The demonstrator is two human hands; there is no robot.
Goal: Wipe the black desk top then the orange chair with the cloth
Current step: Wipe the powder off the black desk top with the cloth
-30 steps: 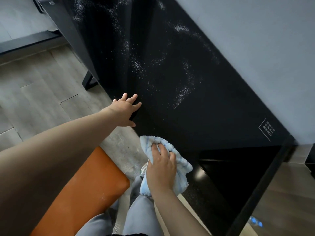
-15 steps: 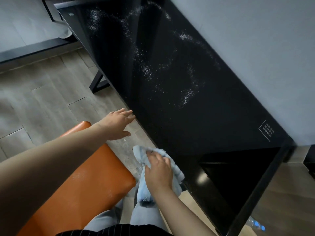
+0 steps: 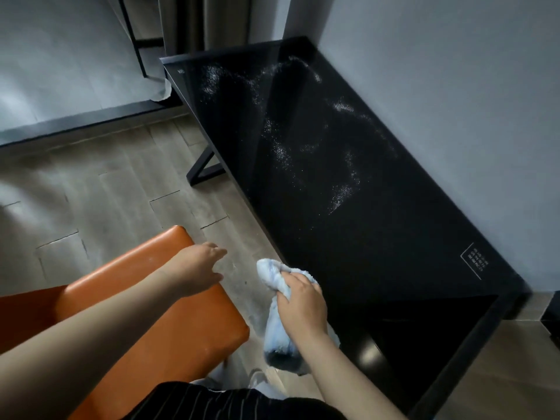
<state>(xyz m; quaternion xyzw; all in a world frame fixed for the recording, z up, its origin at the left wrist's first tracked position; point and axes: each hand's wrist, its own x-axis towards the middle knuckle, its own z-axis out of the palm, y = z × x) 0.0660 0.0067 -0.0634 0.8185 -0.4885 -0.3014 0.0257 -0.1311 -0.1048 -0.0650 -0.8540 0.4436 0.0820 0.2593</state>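
Head view puts the right hand (image 3: 303, 307) low in the centre of the frame. Its fingers are curled tight round a bunched pale blue cloth (image 3: 272, 277), with one wad poking out above the knuckles and the rest hanging below the wrist. The left hand (image 3: 197, 269) sits to its left, fingers loosely spread and holding nothing. It hovers over the front corner of the orange chair (image 3: 169, 328), and I cannot tell whether it touches the seat.

The cloth is just off the near edge of the black desk top (image 3: 394, 253), not on it. The desk runs from the lower right of the frame up to the top centre, along the grey wall (image 3: 454, 101). White powder (image 3: 342, 195) lies on it in looping trails across the middle and the far end, well away from both hands, so the desk looks far from wiped.

To do this step well, the cloth probably wants opening out flatter under the palm. The reach should go to the far trails first, then draw them together in overlapping strokes. Gathering the powder into the cloth seems wiser than sweeping it over the near edge, since the chair and the wood floor (image 3: 121, 192) lie right below that edge.
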